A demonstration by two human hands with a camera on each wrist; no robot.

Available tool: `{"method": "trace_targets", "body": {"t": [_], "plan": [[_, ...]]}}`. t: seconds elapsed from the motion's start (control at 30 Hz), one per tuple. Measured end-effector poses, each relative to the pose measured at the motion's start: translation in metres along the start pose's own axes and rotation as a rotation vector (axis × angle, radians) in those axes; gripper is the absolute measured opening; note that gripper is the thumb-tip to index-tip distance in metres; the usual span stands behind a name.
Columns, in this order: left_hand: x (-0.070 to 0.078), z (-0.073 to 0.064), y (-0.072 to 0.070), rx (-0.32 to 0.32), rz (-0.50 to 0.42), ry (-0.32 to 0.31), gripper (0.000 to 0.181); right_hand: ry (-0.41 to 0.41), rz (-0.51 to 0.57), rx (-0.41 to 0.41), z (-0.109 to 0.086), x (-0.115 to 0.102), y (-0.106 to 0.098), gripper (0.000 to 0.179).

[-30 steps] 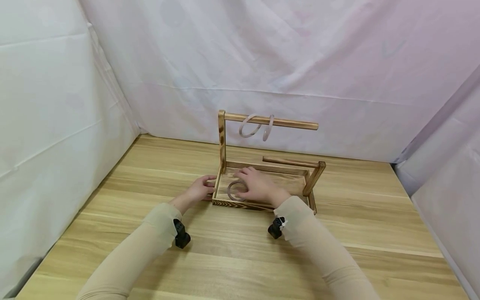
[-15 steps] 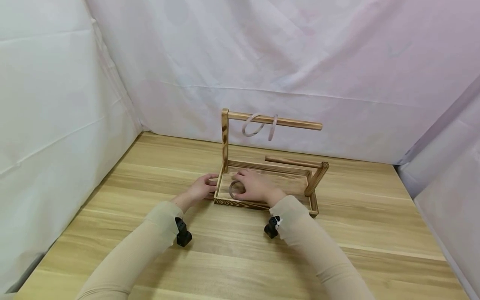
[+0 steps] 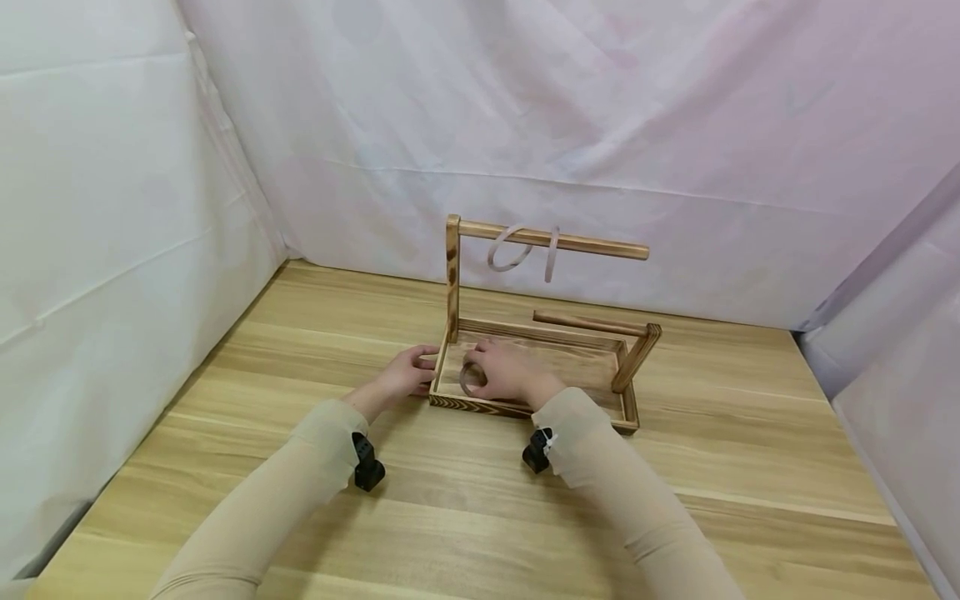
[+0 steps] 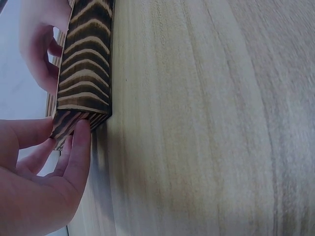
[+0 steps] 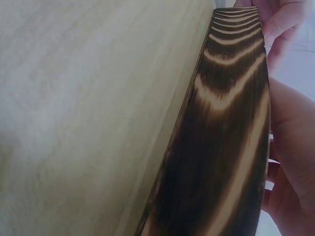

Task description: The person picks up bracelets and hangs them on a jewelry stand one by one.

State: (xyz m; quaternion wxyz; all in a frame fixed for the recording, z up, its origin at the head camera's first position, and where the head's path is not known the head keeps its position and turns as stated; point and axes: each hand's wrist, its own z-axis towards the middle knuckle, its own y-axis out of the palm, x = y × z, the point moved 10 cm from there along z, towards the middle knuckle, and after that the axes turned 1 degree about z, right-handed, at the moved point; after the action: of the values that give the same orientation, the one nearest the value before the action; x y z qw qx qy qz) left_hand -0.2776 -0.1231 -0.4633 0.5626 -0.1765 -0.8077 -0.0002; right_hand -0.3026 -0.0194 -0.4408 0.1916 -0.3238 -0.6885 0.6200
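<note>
My right hand is inside a wooden tray stand, fingers and thumb curled around a pale bangle near the tray's left end. In the right wrist view the tray's dark-striped front wall hides most of that hand and the bangle. My left hand lies at the tray's left end; in the left wrist view its fairly straight fingertips touch the end wall by the front corner. Two more bangles, one tilted and one seen edge-on, hang on the upper rod.
The upper rod runs from a left post and its right end is free. A lower rod reaches leftward from a shorter post at the tray's right. Wood-grained tabletop surrounds the stand, with white cloth behind.
The right hand has shifted slightly left and closed in on the bangle in the tray, which now looks narrower. The left hand stays at the tray's end. The view has shifted a little.
</note>
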Motion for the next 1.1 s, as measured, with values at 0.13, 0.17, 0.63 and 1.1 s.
{"method": "trace_targets", "body": {"t": [0.13, 0.17, 0.63, 1.1], "plan": [[0.002, -0.001, 0.001, -0.002, -0.001, 0.008, 0.051, 0.002, -0.035, -0.003, 0.002, 0.0, 0.002, 0.052], [0.003, -0.001, 0.001, -0.003, 0.0, 0.011, 0.051, 0.004, -0.035, -0.001, 0.002, 0.0, 0.002, 0.052], [-0.001, 0.0, 0.002, -0.006, 0.0, 0.009, 0.05, 0.025, 0.008, 0.0, 0.006, 0.002, 0.007, 0.051], [-0.001, 0.002, 0.0, -0.002, 0.011, 0.019, 0.05, 0.068, 0.214, 0.064, -0.002, 0.008, -0.004, 0.058]]}}
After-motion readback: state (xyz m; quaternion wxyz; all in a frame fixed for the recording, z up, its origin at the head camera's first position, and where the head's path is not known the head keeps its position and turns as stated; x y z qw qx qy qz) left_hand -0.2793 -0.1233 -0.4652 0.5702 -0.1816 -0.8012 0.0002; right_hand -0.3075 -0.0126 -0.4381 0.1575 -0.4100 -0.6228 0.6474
